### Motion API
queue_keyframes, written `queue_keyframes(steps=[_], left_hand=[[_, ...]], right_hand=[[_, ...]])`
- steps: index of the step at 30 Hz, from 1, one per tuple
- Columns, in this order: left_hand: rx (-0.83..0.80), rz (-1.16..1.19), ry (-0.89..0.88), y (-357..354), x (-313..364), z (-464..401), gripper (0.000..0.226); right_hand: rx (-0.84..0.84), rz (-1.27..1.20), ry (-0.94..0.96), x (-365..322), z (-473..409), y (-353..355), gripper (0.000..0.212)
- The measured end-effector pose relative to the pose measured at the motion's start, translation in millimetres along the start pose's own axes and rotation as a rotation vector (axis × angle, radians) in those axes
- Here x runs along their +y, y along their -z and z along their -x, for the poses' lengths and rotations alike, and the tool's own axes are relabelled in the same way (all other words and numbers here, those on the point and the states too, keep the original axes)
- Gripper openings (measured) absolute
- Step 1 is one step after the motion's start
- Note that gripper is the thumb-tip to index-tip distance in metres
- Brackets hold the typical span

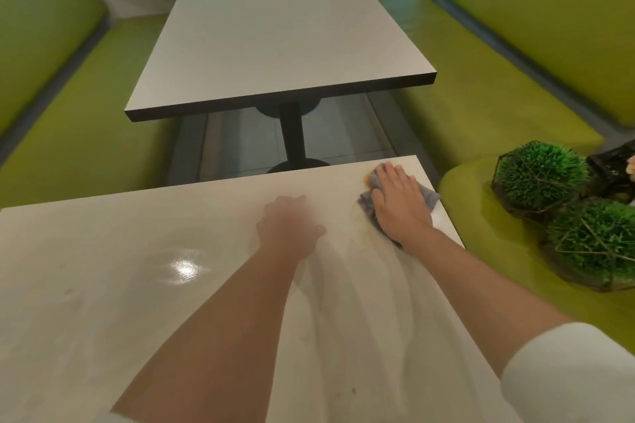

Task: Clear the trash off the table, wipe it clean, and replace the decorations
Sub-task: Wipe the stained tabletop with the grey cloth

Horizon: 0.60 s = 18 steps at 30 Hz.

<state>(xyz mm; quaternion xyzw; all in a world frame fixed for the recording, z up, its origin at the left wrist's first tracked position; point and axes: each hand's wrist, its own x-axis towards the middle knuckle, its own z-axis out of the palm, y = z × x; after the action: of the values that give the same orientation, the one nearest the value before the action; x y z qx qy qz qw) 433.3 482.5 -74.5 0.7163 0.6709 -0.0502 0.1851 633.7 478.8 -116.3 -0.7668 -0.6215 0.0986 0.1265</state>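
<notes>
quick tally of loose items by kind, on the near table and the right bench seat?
Grey cloth, under the right hand on the near table: 1
Green plant balls in wire frames, on the right bench seat: 2
Black bag, at the frame edge: 1
Total: 4

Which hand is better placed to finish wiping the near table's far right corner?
Right. The right hand already presses the grey cloth flat beside that corner; the left hand rests on the table without a cloth.
</notes>
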Motion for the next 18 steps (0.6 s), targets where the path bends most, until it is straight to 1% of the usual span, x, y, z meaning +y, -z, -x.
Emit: queue_keyframes(steps=[3,4,5,6,8,10,12,13,15,17,18], left_hand=[[-0.010,-0.004,0.007,2.8,0.0,-2.7,0.070],[-0.010,-0.005,0.006,3.2,-0.1,-2.8,0.070],[-0.009,-0.003,0.003,3.2,-0.3,-2.7,0.070],[-0.010,0.004,0.001,2.7,-0.3,-2.2,0.070],[-0.015,0.014,0.004,1.5,-1.2,-1.8,0.071],[-0.022,0.017,0.009,1.2,-1.6,-1.8,0.072],[-0.029,0.012,0.008,1.7,-2.1,-2.5,0.072],[-0.033,0.015,0.004,2.2,-2.1,-3.4,0.072],[-0.042,0.028,0.006,2.7,-2.6,-3.3,0.072],[-0.041,0.033,0.005,2.9,-3.4,-3.5,0.072],[-0.040,0.039,-0.001,2.5,-4.1,-3.4,0.073]], right_hand=[[-0.077,0.027,0.276,-6.8,30.2,1.9,0.057],[-0.092,0.029,0.333,-0.4,41.4,2.7,0.057],[-0.097,0.036,0.345,9.4,46.7,7.4,0.058],[-0.082,0.045,0.317,21.7,44.1,11.5,0.060],[-0.050,0.078,0.197,39.8,22.5,15.7,0.061],[-0.067,0.100,0.103,39.4,-5.9,15.4,0.058],[-0.078,0.086,0.102,22.3,-22.1,9.9,0.057],[-0.083,0.069,0.133,11.7,-21.7,7.7,0.057],[-0.123,0.037,0.281,-2.9,-4.1,4.0,0.058],[-0.155,0.019,0.431,-3.1,24.6,4.9,0.058],[-0.161,0.009,0.471,2.0,36.9,8.5,0.057]])
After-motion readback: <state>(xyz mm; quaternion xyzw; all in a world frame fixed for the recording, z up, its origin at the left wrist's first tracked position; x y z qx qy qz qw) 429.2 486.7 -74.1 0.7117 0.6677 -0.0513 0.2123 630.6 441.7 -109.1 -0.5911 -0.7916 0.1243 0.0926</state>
